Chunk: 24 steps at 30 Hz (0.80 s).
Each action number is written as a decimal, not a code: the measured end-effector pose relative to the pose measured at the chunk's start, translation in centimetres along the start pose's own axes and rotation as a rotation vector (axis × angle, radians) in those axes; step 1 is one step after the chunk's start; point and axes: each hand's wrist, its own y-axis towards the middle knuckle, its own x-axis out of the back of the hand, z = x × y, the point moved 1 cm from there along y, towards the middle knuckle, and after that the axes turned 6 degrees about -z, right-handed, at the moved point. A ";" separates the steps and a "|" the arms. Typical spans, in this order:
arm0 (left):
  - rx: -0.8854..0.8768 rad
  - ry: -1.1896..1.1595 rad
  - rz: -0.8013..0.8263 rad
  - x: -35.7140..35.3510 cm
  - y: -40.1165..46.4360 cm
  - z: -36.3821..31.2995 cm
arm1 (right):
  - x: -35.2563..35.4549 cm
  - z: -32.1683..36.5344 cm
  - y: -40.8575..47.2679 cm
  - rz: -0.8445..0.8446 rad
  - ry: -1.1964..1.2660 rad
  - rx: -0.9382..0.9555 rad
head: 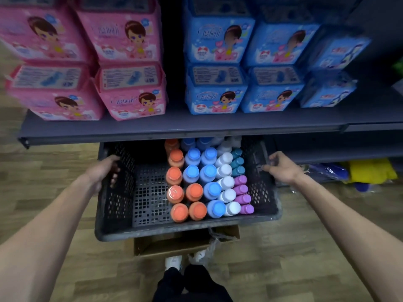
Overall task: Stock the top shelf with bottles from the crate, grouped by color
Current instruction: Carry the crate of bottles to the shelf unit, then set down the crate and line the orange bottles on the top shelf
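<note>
- Shoes (174, 261) and dark trouser legs (192, 284) stand at the bottom of the view, on a wooden floor (305, 247).
- Just beyond the shoes lies an open cardboard box (174, 245), and the near rim of the black crate (185, 231) sits over it.
- Crate walls are perforated; the far end of the crate goes under the front edge of a grey shelf (174, 129).
- Inside the crate the left part of the floor is bare grid, free room beside the bottles.
- Bottles stand upright in rows, touching each other: orange bottles (174, 194) most left, then blue bottles (209, 172), then white bottles (226, 184); along the right wall purple bottles (242, 189) are nearer and teal bottles (237, 162) are farther.
- Left hand (104, 171) grips the left wall of the crate, with fingers curled over the rim to the inside.
- Right hand (281, 166) is at the right wall, its fingers bent and touching the rim; a firm grip I cannot tell.
- On the shelf, pink packs (87, 62) are stacked at the left and blue packs (250, 62) at the right, with a dark gap between them.
</note>
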 end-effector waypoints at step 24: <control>-0.614 0.673 0.011 -4.7 -14.7 7.2 | -12.8 7.6 -10.2 0.439 -0.132 0.573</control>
